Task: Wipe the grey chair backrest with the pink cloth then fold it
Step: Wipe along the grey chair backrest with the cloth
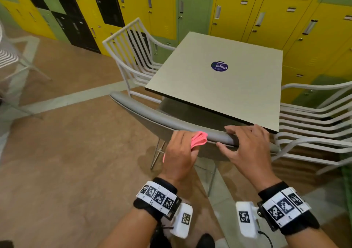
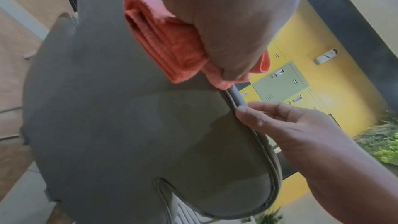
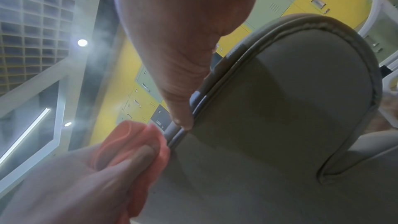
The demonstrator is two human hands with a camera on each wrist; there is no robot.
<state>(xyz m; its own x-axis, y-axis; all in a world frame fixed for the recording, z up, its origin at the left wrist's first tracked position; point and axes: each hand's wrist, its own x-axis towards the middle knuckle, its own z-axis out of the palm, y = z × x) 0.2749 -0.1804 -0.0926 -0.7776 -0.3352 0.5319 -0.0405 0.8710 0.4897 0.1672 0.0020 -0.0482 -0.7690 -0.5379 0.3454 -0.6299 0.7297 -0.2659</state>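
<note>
The grey chair backrest (image 1: 152, 117) runs from mid-left to centre in the head view, tucked against a table. My left hand (image 1: 180, 152) grips the folded pink cloth (image 1: 199, 139) and presses it onto the backrest's top edge. In the left wrist view the cloth (image 2: 163, 40) lies bunched under my palm against the grey back panel (image 2: 120, 125). My right hand (image 1: 247, 146) holds the top edge to the right of the cloth, thumb on the near face, fingers over the rim. In the right wrist view the thumb touches the piping of the backrest (image 3: 290, 100), with the cloth (image 3: 137, 144) below left.
A beige square table (image 1: 219, 87) with a blue round sticker (image 1: 219, 66) stands just behind the chair. White slatted chairs stand at the back left (image 1: 133, 43) and stacked at the right (image 1: 312, 125). Yellow, green and black lockers (image 1: 238, 9) line the far wall.
</note>
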